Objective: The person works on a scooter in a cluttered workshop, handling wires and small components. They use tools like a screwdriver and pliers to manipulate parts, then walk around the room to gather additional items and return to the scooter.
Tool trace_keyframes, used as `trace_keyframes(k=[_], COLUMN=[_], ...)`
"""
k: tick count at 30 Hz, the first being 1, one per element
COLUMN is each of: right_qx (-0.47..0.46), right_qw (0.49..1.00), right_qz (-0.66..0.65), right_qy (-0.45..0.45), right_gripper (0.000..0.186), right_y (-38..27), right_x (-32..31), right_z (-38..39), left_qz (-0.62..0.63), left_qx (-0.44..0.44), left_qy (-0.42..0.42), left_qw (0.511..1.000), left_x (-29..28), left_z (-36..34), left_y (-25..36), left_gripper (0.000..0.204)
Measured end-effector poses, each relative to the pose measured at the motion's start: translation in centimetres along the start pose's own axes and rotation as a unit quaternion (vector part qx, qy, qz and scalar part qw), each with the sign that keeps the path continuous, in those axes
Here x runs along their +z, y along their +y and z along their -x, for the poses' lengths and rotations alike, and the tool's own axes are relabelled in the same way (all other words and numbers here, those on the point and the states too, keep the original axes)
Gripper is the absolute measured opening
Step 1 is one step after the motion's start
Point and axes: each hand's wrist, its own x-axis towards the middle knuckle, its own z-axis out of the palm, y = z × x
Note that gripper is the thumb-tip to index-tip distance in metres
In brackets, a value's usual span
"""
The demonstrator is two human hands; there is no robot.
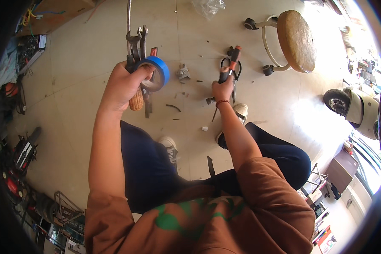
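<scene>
My left hand point(125, 84) is closed around a bundle of tools raised above the floor. Out of its top stick open-ended wrenches point(134, 40) and a long thin metal shaft point(129, 15); a ribbed tan handle point(136, 100) shows below. A roll of blue tape point(164, 73) sits by the thumb of that hand. Over by my right shoe, my right hand point(223, 90) grips a screwdriver with an orange-and-black handle point(235, 57) and its thin shaft pointing down. Black-handled scissors point(238, 70) show right beside those fingers; whether they are held or lie on the floor I cannot tell.
A small grey metal part point(183, 73) and several dark scraps lie on the tiled floor point(80, 122) between my hands. A wheeled round stool point(298, 42) stands at the far right, with a scooter point(360, 108) beyond it. Clutter lines the left side; a clear plastic bag point(208, 7) lies far ahead.
</scene>
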Motion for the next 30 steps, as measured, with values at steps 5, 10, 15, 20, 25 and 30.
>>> trace_keyframes(k=[5,10,15,20,25,30], right_qx=[0.021,-0.015,0.049,0.014,0.041,0.199], right_qw=[0.992,0.993,0.993,0.997,0.998,0.942], right_qz=[-0.019,0.096,0.106,0.073,-0.033,-0.263], right_qy=[0.126,0.066,0.023,0.027,0.042,-0.066], right_gripper=[0.040,0.043,0.047,0.037,0.026,0.015], right_y=[2.5,2.6,1.6,0.3,-1.2,-2.5], right_x=[-1.3,-0.8,-0.8,-2.5,-5.1,-6.7], right_z=[-5.2,-7.8,-8.6,-7.4,-4.4,-5.3], left_qz=[0.010,0.009,0.017,0.025,0.027,0.070], left_qx=[0.000,0.004,-0.002,0.009,0.015,-0.033], left_qy=[-0.002,-0.003,-0.001,0.016,0.040,0.028], left_qw=[1.000,1.000,1.000,1.000,0.999,0.997], left_x=[0.4,0.7,1.2,1.4,3.0,4.9], left_z=[0.2,0.2,0.3,-0.5,-1.3,-2.5], left_y=[0.6,0.6,0.9,0.3,0.5,1.6], left_gripper=[0.021,0.023,0.023,0.021,0.020,0.024])
